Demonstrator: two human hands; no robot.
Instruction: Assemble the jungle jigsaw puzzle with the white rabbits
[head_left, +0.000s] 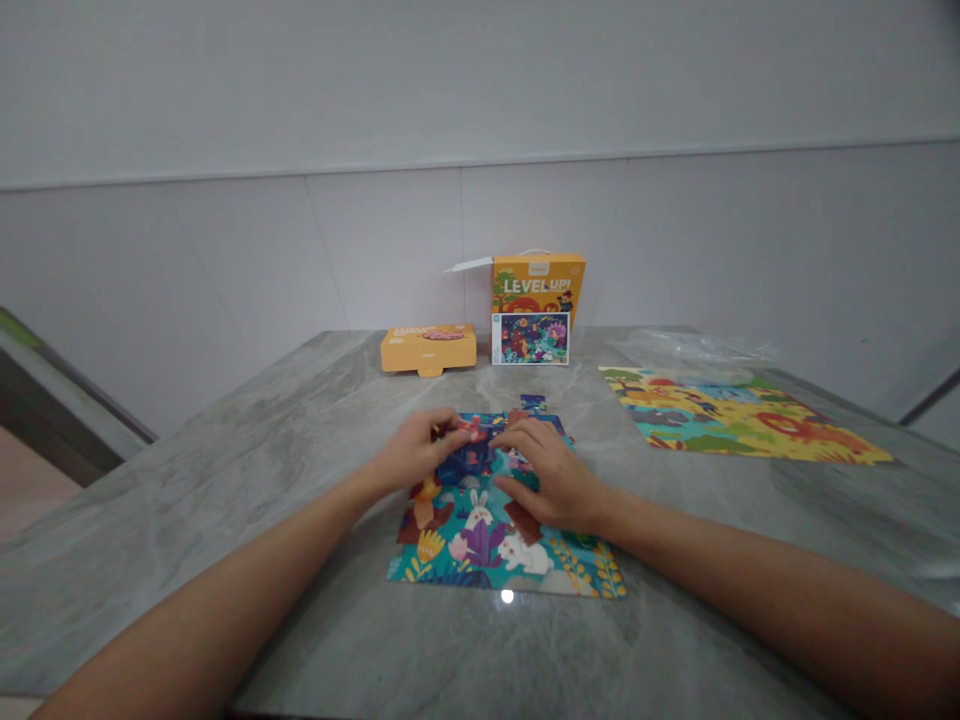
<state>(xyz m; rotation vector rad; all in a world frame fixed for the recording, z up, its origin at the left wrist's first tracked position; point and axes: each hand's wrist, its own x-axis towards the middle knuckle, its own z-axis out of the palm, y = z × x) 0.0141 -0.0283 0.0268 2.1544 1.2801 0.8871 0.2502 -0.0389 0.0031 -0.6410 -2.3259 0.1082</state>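
Observation:
A partly assembled jigsaw puzzle (480, 540) with rabbits, flowers and a teal background lies flat on the table in front of me. My left hand (420, 448) is at its upper left side, fingers curled and thumb extended, closed on a dark puzzle piece with a reddish figure (474, 432). Over the upper right part rests my right hand (553, 475), fingers stretched and thumb apart, touching the puzzle's surface. It covers some of the picture. A loose blue puzzle piece (533, 403) lies just beyond the top edge.
A grey marble-patterned table (300, 520) carries everything. Behind the puzzle are a low orange box (429, 350), an upright "LEVEL UP!" box (538, 275) and a picture card (531, 339). To the right lie a yellow animal puzzle (727, 415) and clear plastic wrap (690, 347). A wall stands behind.

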